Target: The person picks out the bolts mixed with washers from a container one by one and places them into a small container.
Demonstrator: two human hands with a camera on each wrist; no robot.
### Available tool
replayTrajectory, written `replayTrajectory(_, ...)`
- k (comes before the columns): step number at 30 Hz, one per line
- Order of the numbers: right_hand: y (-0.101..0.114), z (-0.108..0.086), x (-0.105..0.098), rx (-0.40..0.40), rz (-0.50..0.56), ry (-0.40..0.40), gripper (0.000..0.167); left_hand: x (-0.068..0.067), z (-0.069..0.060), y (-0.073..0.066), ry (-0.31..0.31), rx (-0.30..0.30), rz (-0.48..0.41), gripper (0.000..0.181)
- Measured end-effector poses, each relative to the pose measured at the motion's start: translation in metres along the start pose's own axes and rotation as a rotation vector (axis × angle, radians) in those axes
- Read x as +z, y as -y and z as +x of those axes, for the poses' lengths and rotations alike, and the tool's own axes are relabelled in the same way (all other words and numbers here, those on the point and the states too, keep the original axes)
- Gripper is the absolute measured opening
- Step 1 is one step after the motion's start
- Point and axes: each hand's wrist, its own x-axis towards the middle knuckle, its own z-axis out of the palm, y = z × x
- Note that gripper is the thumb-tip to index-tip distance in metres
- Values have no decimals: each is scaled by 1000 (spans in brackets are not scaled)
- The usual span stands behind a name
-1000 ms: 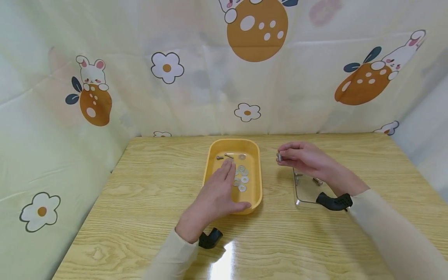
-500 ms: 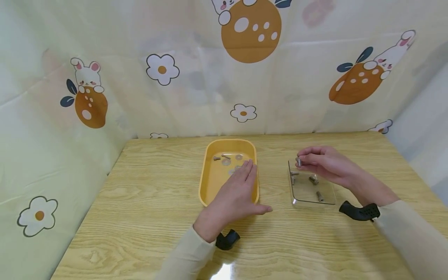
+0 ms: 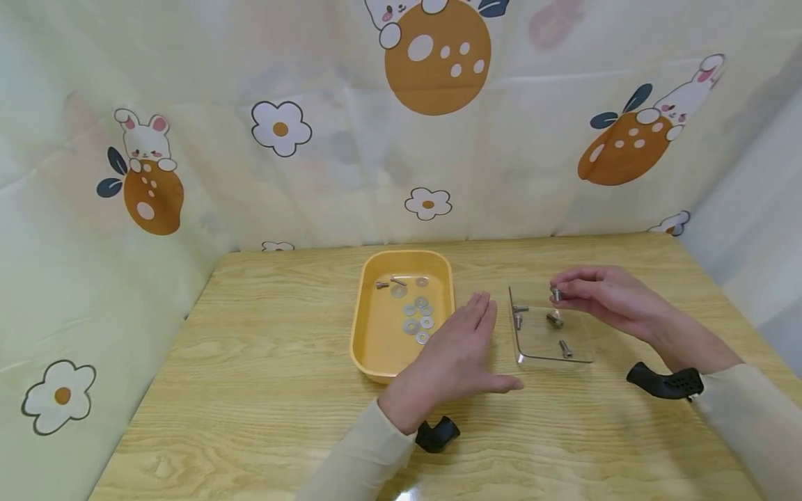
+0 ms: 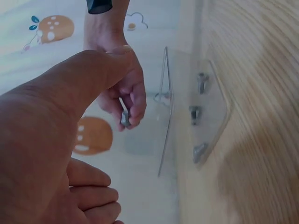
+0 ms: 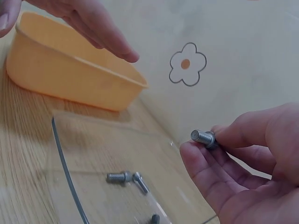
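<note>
Between thumb and fingertips my right hand (image 3: 617,300) pinches a short silver bolt (image 5: 204,138), held above the far right part of a clear plastic box (image 3: 545,360). Several bolts (image 3: 565,348) lie inside that box. My left hand (image 3: 452,355), fingers straight and thumb spread, hovers between the box and a yellow tray (image 3: 358,327) and holds nothing. Several flat washers (image 3: 410,326) and two screws (image 3: 398,281) lie in the tray, whose near right corner the left hand partly hides in the head view.
Both containers stand on a wood-grain table (image 3: 250,362). A patterned curtain (image 3: 338,174) hangs behind the table and along its sides. Each wrist wears a black band mount (image 3: 665,381).
My right hand has carried the bolt rightward from beside the box to over it. The left hand has moved right, from over the yellow tray to beside it, uncovering the washers.
</note>
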Motion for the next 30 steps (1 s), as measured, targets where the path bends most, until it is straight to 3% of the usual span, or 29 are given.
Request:
replayTrajectory(9,-4,-3,-6,29,-203,-85,18,9,14,-19,52,28,26,110)
replayTrajectory(14,-6,-4,-8,50,-301,-119,25,14,20,-28,54,45,69,95)
replayTrajectory(20,-11,-1,-6,61,-424,-117,36,22,24,-30,-33,80,140,69)
replayTrajectory(25,-11,1,-1,82,-496,-128,37,30,26,-29,-117,111,183,63)
replayTrajectory(30,-12,2,5,95,-568,-119,39,36,27,-29,-147,111,220,61)
